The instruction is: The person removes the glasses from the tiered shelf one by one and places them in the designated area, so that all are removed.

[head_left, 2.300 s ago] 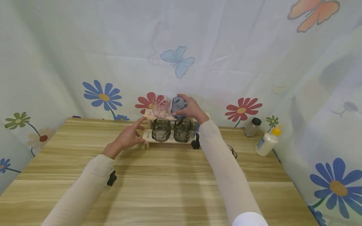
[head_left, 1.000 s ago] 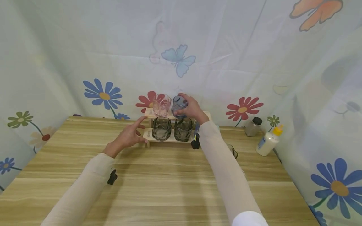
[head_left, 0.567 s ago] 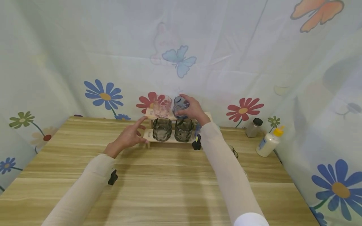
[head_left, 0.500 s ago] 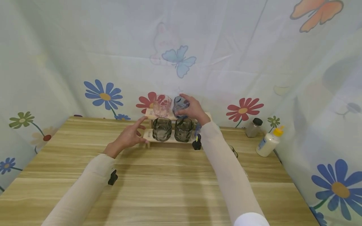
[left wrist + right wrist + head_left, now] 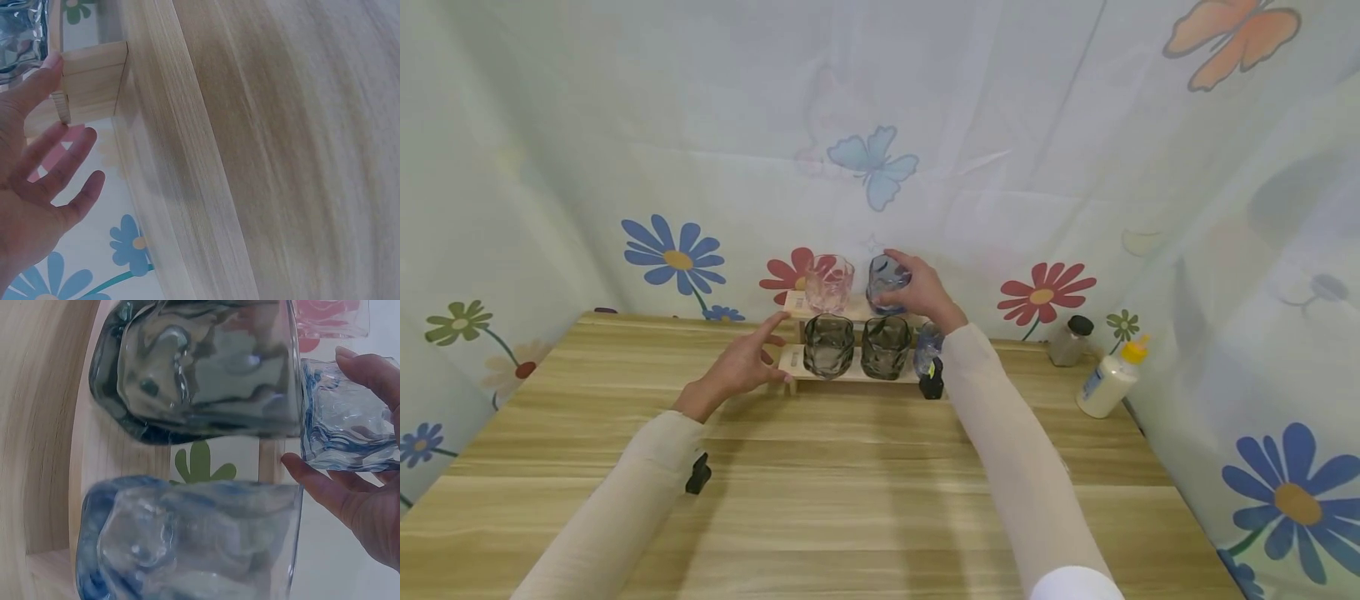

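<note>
A small two-tier wooden rack (image 5: 767, 372) stands at the back of the table. My left hand (image 5: 737, 364) holds its left end, the thumb at the lower shelf and the index finger by the upper one. On the upper shelf my right hand (image 5: 921, 290) grips a blue glass (image 5: 884, 287) between thumb and fingers. To its left, apart from it, stands a pink glass (image 5: 829, 285). The lower shelf bears two grey glasses (image 5: 827, 350) and, at its right, another blue glass (image 5: 206, 540), partly hidden by my right wrist in the head view.
Right of the rack stand a jar (image 5: 1070, 342) with a black lid and a white bottle (image 5: 1107, 385) with a yellow cap. A flower-printed cloth (image 5: 715, 167) hangs close behind the rack. Bare table (image 5: 820, 483) lies in front.
My right hand has moved to the right with the blue glass, widening the gap to the pink glass. The lower blue glass shows more. My left hand stays at the rack's end.
</note>
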{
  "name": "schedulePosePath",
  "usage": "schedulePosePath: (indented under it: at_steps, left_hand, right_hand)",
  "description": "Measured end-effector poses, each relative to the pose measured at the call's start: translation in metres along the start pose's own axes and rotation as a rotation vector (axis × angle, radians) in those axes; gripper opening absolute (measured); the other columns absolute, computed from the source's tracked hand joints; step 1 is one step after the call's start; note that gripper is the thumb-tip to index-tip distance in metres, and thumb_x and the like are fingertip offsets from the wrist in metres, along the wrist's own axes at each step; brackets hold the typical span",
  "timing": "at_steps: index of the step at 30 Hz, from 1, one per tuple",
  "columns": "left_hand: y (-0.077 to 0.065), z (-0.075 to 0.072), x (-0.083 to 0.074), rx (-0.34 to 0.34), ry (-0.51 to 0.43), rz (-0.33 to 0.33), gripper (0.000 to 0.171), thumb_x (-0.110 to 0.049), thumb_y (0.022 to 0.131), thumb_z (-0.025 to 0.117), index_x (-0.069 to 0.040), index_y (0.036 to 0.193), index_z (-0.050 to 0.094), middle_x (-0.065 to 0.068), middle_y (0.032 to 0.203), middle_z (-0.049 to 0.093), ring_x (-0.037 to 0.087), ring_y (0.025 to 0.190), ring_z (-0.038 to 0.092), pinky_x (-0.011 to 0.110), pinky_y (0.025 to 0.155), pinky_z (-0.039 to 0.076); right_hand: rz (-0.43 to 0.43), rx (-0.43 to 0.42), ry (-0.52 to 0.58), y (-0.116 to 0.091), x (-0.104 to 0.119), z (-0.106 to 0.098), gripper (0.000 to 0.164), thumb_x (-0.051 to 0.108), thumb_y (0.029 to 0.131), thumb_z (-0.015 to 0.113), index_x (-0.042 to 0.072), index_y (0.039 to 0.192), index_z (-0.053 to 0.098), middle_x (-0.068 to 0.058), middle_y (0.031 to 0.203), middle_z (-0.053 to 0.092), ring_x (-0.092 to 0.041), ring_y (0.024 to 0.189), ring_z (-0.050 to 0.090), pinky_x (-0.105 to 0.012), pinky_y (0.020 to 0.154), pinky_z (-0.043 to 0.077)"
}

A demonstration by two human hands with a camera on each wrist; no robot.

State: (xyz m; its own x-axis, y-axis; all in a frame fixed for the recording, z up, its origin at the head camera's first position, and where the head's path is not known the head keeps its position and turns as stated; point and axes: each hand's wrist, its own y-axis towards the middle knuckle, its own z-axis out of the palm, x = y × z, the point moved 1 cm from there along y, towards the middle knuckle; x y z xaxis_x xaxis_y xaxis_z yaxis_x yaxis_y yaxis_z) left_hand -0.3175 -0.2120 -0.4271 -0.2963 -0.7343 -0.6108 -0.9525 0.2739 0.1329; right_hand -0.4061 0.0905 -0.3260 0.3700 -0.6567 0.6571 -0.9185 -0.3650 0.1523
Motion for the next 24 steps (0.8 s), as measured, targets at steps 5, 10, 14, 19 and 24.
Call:
schedulePosePath:
  at_steps: [5, 10, 14, 19, 24]
  left_hand:
    - [0.001, 0.002, 0.002, -0.006, 0.001, 0.012, 0.108, -0.020, 0.077, 0.087, -0.023, 0.160, 0.018, 0.025, 0.134, 0.062, 0.037, 0.096, 0.070, 0.053, 0.084, 0.056]
    - [0.001, 0.002, 0.002, -0.019, 0.009, 0.031, 0.109, -0.019, 0.077, 0.088, -0.022, 0.160, 0.018, 0.026, 0.132, 0.062, 0.036, 0.093, 0.070, 0.052, 0.081, 0.056]
    - [0.000, 0.000, 0.000, -0.004, -0.001, 0.016, 0.108, -0.020, 0.077, 0.087, -0.022, 0.160, 0.018, 0.025, 0.134, 0.062, 0.037, 0.095, 0.070, 0.053, 0.084, 0.055]
    - [0.001, -0.001, 0.000, 0.003, 0.003, 0.009, 0.108, -0.021, 0.078, 0.087, -0.022, 0.160, 0.017, 0.025, 0.135, 0.061, 0.037, 0.096, 0.070, 0.053, 0.084, 0.055]
    - [0.001, 0.001, 0.001, -0.003, 0.013, 0.014, 0.108, -0.022, 0.078, 0.087, -0.022, 0.160, 0.017, 0.025, 0.134, 0.061, 0.037, 0.096, 0.070, 0.053, 0.083, 0.056]
  right_hand:
    - [0.016, -0.004, 0.010, -0.004, -0.009, -0.004, 0.088, 0.023, 0.083, 0.082, 0.023, 0.157, 0.034, -0.012, 0.156, 0.041, -0.032, 0.141, 0.042, -0.050, 0.109, 0.042]
    - [0.012, -0.014, 0.016, -0.010, -0.015, -0.011, 0.087, 0.025, 0.084, 0.082, 0.024, 0.157, 0.034, -0.012, 0.155, 0.042, -0.032, 0.141, 0.042, -0.052, 0.108, 0.043]
    - [-0.001, -0.017, 0.016, -0.014, -0.021, -0.018, 0.087, 0.026, 0.084, 0.082, 0.023, 0.157, 0.034, -0.014, 0.151, 0.046, -0.033, 0.138, 0.044, -0.052, 0.106, 0.044]
    - [-0.016, -0.023, 0.019, -0.022, -0.023, -0.028, 0.087, 0.025, 0.084, 0.082, 0.022, 0.156, 0.035, -0.016, 0.147, 0.048, -0.034, 0.137, 0.045, -0.053, 0.106, 0.044]
    - [-0.023, -0.025, -0.022, -0.032, -0.022, -0.038, 0.087, 0.028, 0.085, 0.081, 0.023, 0.157, 0.033, -0.016, 0.147, 0.048, -0.035, 0.136, 0.045, -0.055, 0.107, 0.042]
